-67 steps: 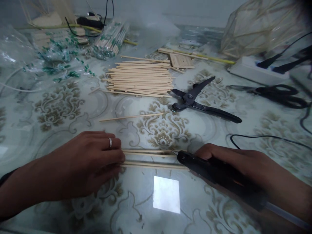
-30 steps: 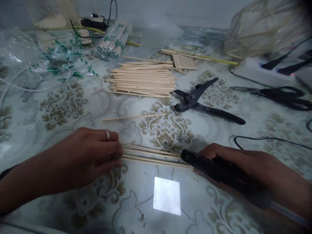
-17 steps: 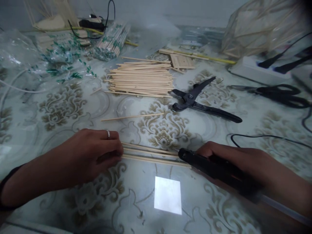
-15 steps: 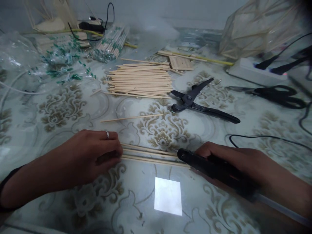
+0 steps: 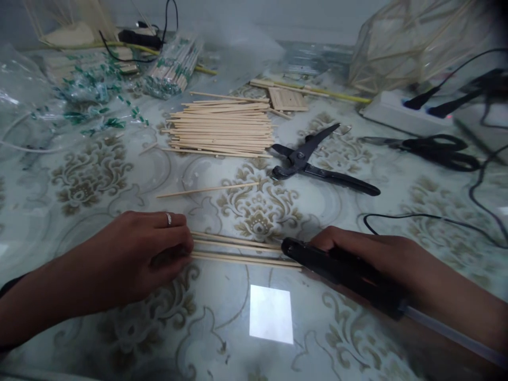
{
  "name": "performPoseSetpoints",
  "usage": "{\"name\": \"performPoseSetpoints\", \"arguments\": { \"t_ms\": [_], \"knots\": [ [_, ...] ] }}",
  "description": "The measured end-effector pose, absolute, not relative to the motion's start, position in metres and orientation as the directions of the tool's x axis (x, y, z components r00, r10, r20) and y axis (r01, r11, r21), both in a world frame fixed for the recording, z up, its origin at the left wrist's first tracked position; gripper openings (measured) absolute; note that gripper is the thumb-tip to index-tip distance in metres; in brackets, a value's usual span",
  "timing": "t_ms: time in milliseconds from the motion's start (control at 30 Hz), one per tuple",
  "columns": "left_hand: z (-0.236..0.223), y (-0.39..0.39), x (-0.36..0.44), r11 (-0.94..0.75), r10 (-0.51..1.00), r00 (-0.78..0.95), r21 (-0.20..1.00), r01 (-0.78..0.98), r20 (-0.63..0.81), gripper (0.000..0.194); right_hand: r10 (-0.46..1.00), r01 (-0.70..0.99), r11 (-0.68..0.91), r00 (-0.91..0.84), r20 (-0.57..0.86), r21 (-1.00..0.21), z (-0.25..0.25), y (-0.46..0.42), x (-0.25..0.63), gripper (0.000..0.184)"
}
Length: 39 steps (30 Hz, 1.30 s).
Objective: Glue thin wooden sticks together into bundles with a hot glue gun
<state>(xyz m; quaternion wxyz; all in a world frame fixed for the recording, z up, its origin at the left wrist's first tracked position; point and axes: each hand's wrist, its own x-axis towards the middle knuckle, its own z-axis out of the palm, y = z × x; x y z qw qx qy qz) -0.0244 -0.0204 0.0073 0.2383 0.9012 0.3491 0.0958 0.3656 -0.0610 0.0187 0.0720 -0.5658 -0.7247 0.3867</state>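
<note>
Several thin wooden sticks [image 5: 242, 259] lie side by side on the patterned table, roughly crosswise in front of me. My left hand [image 5: 138, 259], with a ring on one finger, is closed around their left ends. In my right hand [image 5: 373, 259] is a black hot glue gun [image 5: 333, 267], gripped with its nozzle end at the right ends of the sticks. A translucent glue stick [image 5: 448, 333] juts from the gun's back. Whether the nozzle tip touches the wood is hard to see. One loose stick [image 5: 206, 190] lies just beyond.
A pile of wooden sticks [image 5: 220, 127] lies farther back, beside black cutting pliers [image 5: 305, 159] and scissors [image 5: 432, 148]. Plugs sit in a white power strip [image 5: 408, 114]. At back left are wrapped stick bundles [image 5: 172, 66]; a wooden stick frame [image 5: 413, 47] stands back right.
The whole view has shifted slightly, so everything appears a little farther left. Both hands keep nearly the same place relative to the sticks, and the glue gun stays at their right ends.
</note>
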Motion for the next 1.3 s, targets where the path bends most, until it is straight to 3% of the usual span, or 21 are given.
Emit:
{"name": "performPoseSetpoints", "arguments": {
  "t_ms": [600, 867, 1300],
  "knots": [
    [0.011, -0.016, -0.023, -0.672, 0.657, 0.754, 0.456, 0.584, 0.001, 0.03, 0.85, 0.701, 0.061, -0.41, -0.331, -0.71, 0.027, -0.049, 0.374, 0.002],
    [0.008, -0.024, -0.026, -0.582, 0.717, 0.694, 0.491, 0.648, -0.067, 0.029, 0.834, 0.711, 0.052, -0.418, -0.362, -0.702, 0.03, -0.047, 0.372, 0.003],
    [0.01, -0.026, -0.025, -0.589, 0.719, 0.693, 0.479, 0.651, -0.059, 0.029, 0.818, 0.705, 0.087, -0.453, -0.353, -0.704, 0.029, -0.044, 0.372, 0.004]
  ]
}}
